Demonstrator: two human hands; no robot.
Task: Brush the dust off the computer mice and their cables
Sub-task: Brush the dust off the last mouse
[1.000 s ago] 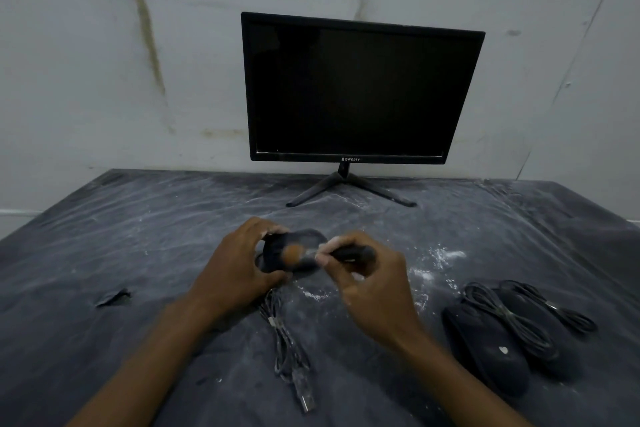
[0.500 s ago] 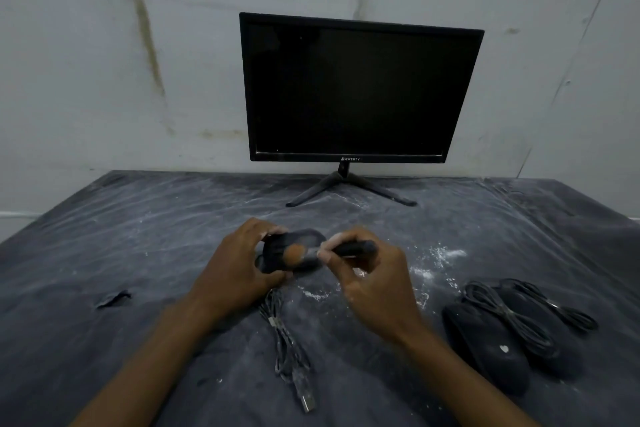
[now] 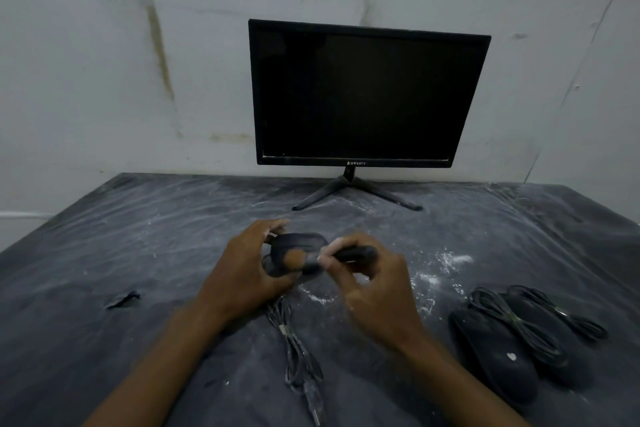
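My left hand (image 3: 242,274) grips a black computer mouse (image 3: 301,244) just above the dusty table, near the middle. Its bundled cable (image 3: 294,350) trails toward me and ends in a USB plug. My right hand (image 3: 374,291) pinches a small brush (image 3: 349,253) with a dark handle; its brown bristles rest on the mouse's near side. Two more black mice (image 3: 495,354) lie at the right, their tied cables (image 3: 519,322) draped over them.
A black monitor (image 3: 363,94) on a splayed stand stands at the back against the white wall. The dark table covering (image 3: 138,253) carries white dust, thickest right of my hands. A small tear (image 3: 123,300) shows in the covering at the left.
The brush has shifted slightly along the mouse, its bristles blurred with motion. My left hand still holds the mouse in the same place.
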